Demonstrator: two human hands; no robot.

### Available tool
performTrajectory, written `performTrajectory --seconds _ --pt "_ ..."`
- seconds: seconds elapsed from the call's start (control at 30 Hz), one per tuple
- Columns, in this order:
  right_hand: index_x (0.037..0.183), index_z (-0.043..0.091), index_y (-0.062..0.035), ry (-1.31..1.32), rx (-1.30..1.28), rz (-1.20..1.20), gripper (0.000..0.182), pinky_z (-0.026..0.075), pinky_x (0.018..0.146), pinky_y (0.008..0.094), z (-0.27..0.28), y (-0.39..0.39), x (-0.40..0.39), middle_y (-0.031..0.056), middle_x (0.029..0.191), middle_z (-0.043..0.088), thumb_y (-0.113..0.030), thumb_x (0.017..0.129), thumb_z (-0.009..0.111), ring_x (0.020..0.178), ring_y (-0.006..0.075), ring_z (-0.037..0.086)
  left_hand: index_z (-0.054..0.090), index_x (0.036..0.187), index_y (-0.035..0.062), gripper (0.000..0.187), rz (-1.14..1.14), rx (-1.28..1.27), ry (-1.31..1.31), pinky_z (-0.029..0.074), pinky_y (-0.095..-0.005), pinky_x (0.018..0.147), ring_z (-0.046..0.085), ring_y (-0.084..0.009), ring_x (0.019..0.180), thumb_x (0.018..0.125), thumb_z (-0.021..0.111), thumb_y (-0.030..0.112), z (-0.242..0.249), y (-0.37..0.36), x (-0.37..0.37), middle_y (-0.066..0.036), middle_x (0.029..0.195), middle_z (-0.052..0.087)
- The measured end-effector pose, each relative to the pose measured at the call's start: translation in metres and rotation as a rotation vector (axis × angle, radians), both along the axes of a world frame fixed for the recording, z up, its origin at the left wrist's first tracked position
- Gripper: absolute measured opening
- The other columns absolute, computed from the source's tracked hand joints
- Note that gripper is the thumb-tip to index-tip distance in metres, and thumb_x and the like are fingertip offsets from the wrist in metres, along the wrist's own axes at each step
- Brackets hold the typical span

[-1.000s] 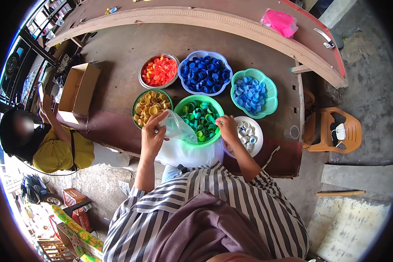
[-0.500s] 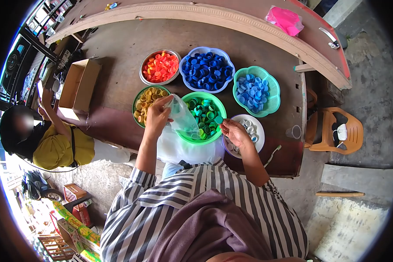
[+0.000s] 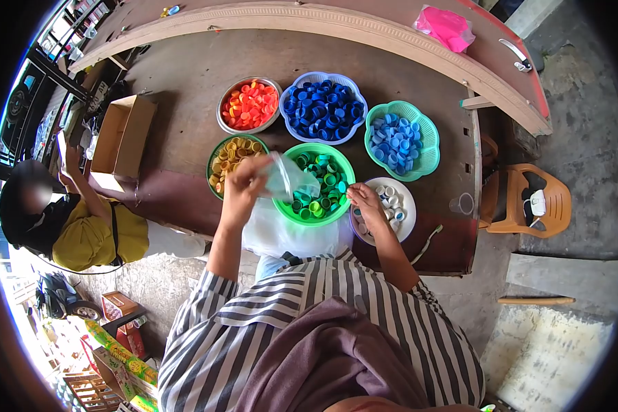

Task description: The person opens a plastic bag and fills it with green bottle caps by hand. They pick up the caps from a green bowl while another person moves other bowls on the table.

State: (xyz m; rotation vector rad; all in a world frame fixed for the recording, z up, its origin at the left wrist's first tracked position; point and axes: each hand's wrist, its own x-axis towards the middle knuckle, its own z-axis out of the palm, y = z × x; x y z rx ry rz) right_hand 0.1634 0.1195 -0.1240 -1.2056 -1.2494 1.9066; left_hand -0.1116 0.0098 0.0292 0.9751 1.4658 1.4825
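Note:
My left hand [image 3: 244, 189], slightly blurred, is closed on a clear plastic bag [image 3: 288, 177], which extends over the left part of a green basin [image 3: 349, 165] of green bottle caps. My right hand [image 3: 369, 206] is closed in a pinch at the basin's right rim, with a teal-green bottle cap [image 3: 342, 186] at its fingertips. Beneath that hand stands a white bowl [image 3: 409, 213] of white and grey caps, partly covered by it. Left of the bag, a green basket [image 3: 211, 180] holds yellow-brown caps, partly hidden by my left hand.
Behind stand a metal bowl [image 3: 221, 117] of orange-red caps, a periwinkle basket [image 3: 286, 127] of dark blue caps and a mint basket [image 3: 430, 161] of light blue caps. A cardboard box [image 3: 132, 137] and a seated person [image 3: 96, 230] are left; a plastic cup [image 3: 465, 204] is right.
The bag's lower end has swung up from the basin's front part. My left hand has shifted slightly left and down. My right hand stays pinched near the rim, with the cap still at its fingertips.

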Motion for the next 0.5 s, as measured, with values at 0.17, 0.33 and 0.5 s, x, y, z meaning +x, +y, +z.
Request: performTrajectory --seconds 0.17,0.33,0.5 --pt "0.101 0.061 -0.0042 -0.128 0.162 0.044 0.015 0.044 0.073 0.0219 -0.019 0.005 0.008 -0.0017 0.088 0.062 -0.018 0.095 0.061 0.081 0.0064 0.056 0.071 0.087 0.0015 0.021 -0.227 -0.149 0.126 0.053 -0.0254 0.074 0.064 -0.0123 0.084 0.078 0.058 -0.013 -0.062 -0.081 0.016 -0.006 0.09 0.069" --pt "0.1 0.061 -0.0038 -0.133 0.17 0.048 0.014 0.044 0.073 0.0219 -0.015 0.002 0.003 -0.0013 0.086 0.062 -0.017 0.095 0.061 0.08 0.0065 0.056 0.071 0.083 0.0019 0.012 -0.178 -0.345 0.183 0.049 -0.024 0.072 0.061 -0.0083 0.075 0.076 0.064 -0.005 -0.121 -0.139 0.03 -0.004 0.079 0.07" --pt "0.1 0.061 -0.0031 -0.127 0.175 0.052 0.014 0.044 0.073 0.0215 -0.014 -0.003 0.0 -0.0007 0.087 0.062 -0.016 0.094 0.061 0.079 0.0068 0.056 0.07 0.082 0.0024 0.01 -0.141 -0.374 0.236 0.049 -0.0246 0.072 0.062 -0.0093 0.075 0.076 0.066 -0.002 -0.135 -0.149 0.034 -0.003 0.078 0.07"
